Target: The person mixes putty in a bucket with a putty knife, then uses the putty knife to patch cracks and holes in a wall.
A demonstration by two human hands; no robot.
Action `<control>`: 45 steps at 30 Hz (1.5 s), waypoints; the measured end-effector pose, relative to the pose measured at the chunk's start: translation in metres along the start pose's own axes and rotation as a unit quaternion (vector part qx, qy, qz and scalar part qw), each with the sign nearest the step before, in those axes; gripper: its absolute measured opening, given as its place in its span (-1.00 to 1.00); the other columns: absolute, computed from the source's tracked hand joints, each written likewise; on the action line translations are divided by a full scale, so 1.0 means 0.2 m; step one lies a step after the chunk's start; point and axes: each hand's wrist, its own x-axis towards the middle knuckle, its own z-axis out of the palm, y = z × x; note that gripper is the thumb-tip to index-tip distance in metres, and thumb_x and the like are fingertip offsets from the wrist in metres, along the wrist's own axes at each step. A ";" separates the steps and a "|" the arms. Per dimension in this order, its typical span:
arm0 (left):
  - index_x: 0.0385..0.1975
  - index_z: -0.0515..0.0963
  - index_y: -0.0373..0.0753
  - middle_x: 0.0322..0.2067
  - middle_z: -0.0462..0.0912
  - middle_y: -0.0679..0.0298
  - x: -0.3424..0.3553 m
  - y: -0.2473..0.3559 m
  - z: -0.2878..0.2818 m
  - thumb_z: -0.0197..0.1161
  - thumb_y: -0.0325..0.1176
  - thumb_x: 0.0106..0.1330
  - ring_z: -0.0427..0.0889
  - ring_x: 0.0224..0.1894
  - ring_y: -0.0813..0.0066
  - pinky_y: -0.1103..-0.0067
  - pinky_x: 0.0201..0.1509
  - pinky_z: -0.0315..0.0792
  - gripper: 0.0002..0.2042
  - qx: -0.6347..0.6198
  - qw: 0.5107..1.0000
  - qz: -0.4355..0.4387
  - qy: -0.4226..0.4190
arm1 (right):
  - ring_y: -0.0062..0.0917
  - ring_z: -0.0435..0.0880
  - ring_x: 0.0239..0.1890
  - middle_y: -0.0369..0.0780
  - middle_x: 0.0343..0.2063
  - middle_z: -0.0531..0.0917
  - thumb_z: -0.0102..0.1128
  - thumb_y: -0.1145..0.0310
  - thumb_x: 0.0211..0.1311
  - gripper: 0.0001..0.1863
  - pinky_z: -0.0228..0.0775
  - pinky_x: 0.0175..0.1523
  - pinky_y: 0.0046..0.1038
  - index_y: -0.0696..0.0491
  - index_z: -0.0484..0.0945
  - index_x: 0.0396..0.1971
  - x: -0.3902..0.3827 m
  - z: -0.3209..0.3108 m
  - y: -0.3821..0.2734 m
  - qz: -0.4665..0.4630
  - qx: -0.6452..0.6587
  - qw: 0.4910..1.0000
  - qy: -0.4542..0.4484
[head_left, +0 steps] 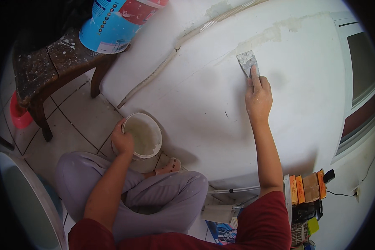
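My right hand is stretched up to the white wall, closed round a putty knife with the forefinger laid along it. The knife's wide, putty-smeared blade lies against the wall at the lower end of a greyish putty streak. A thin crack line runs from there down to the left. Low on the left, my left hand grips the rim of a white bucket. The bucket is tilted toward me, and pale greyish material shows inside it.
A dark wooden stool bears a blue paint bucket. From the wall hangs a corrugated hose. A red bowl and a big pale tub stand at the left. Orange boxes sit by my right elbow, below a window.
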 end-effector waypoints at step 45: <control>0.11 0.53 -0.37 0.11 0.56 -0.06 -0.17 0.23 -0.08 0.20 -0.28 0.43 0.52 0.21 0.05 0.32 0.33 0.33 -0.64 0.164 0.932 0.239 -0.216 | -0.22 0.67 0.10 0.09 0.10 0.62 0.47 0.44 -0.01 -0.16 0.48 0.22 -0.32 0.06 0.41 0.38 -1.06 0.22 -0.91 0.303 0.722 0.574 -0.240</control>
